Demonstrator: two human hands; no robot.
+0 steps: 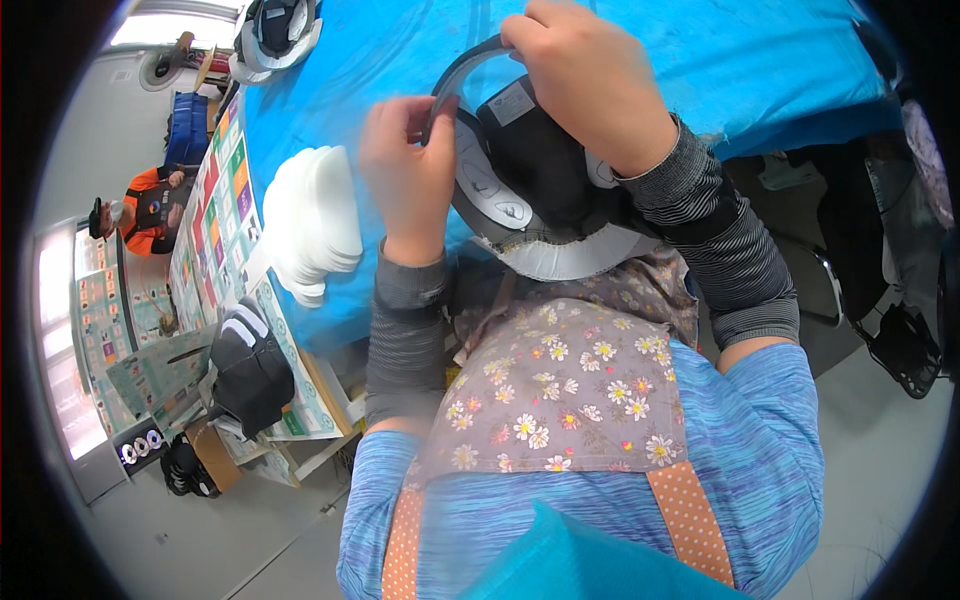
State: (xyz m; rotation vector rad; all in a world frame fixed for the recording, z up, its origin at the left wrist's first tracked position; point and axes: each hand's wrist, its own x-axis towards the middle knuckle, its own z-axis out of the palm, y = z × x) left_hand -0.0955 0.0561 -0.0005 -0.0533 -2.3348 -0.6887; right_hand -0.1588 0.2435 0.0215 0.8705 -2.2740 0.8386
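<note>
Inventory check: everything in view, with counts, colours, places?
Cloth: 1, blue, top
Held cap: 1, black-white, upper centre
Other caps: at least 1, black-white, top left
Pads: count unclear, white, left
Patterned table: 1, multicoloured, left
Bundle: 1, black, lower left
Box: 1, brown, lower left
Co-worker: 1, orange-black clothing, far left
Shirt: 1, blue, lower centre
Apron: 1, grey floral, centre
Sleeves: 2, dark striped, beside apron
Left hand, right hand: 1 each, bare, on cap

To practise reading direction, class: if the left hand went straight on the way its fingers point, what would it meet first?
The left hand would first meet the dark rim it pinches on the cap; beyond, probably the blue cloth, though depth is unclear.
</note>
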